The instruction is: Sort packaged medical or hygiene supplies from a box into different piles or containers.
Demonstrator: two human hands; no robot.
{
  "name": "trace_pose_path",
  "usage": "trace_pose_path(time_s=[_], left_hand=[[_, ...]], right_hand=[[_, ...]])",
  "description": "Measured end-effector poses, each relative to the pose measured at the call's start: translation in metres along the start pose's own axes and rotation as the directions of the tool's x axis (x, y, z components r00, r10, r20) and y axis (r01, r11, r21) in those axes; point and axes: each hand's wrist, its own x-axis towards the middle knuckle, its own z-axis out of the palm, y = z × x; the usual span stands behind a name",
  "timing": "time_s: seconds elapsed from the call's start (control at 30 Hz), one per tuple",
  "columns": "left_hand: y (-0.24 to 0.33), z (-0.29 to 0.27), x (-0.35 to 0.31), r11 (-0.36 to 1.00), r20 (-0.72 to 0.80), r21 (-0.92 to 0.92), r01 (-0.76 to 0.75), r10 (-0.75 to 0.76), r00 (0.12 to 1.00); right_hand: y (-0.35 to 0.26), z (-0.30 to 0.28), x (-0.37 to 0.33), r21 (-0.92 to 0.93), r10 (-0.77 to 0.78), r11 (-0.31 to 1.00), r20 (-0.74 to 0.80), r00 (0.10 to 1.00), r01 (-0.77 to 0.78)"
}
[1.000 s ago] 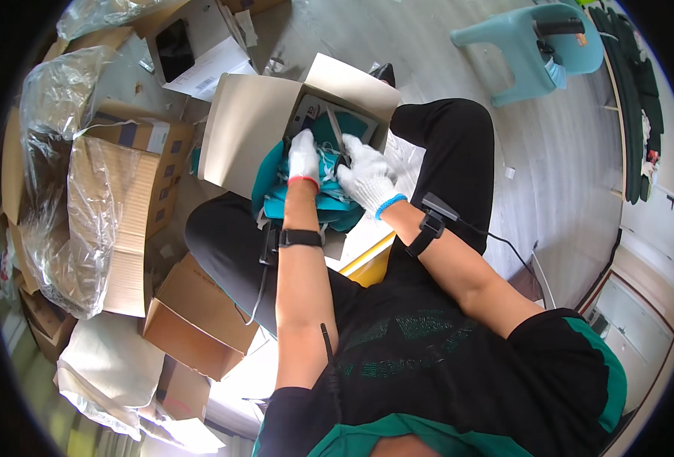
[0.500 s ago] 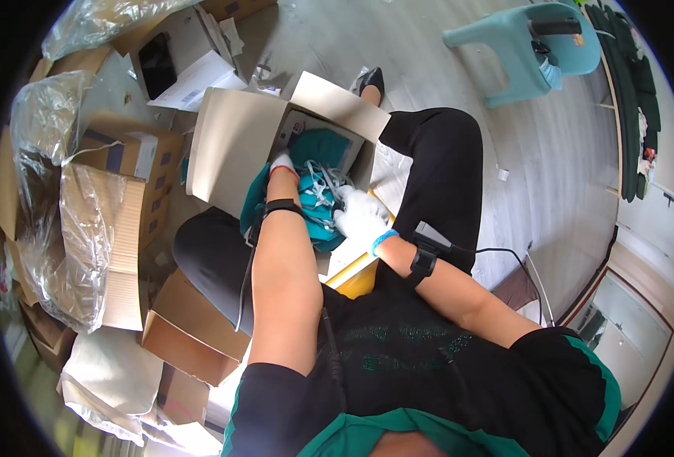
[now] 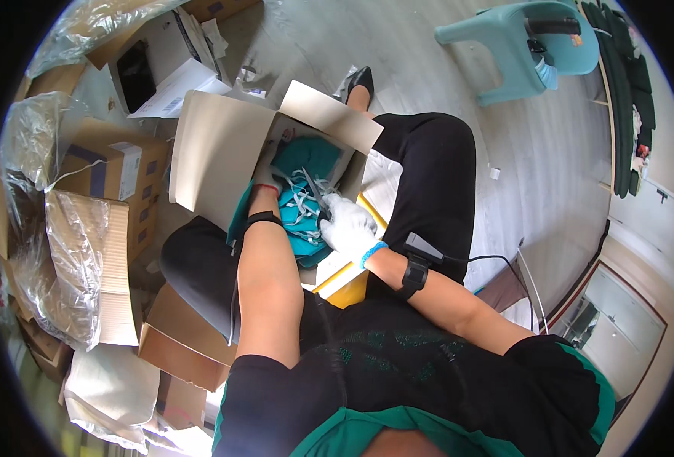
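Scissors (image 3: 312,185) point forward, long axis slanting left.

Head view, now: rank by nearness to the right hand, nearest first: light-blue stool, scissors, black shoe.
1. Scissors: held in the right hand.
2. Black shoe: ahead, past the open box.
3. Light-blue stool: farther off, ahead and to the right.

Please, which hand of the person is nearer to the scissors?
Right. The right hand holds the scissors; the left hand, partly hidden, is apart from them, to their left inside the box.
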Motion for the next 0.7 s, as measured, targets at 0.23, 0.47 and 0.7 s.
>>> trace_pose_path(time_s=[0.23,0.47,0.7], left_hand=[[-0.008,-0.019,0.014,0.988,0.069,0.11,-0.113,0.106,0.992],[-0.016,-0.012,0.015,0.964,-0.025,0.175,-0.2,0.207,0.978],[-0.015,-0.004,-0.001,0.402,-0.073,0.907,-0.126,0.444,0.893]], right_hand=[[-0.009,-0.035,-0.036,0.163,-0.051,0.984,-0.138,0.989,0.074],[0.005,-0.059,-0.044,0.264,0.302,0.931,-0.172,0.938,-0.252],[0.022,-0.032,-0.004,0.177,0.287,0.952,-0.224,0.932,-0.25]])
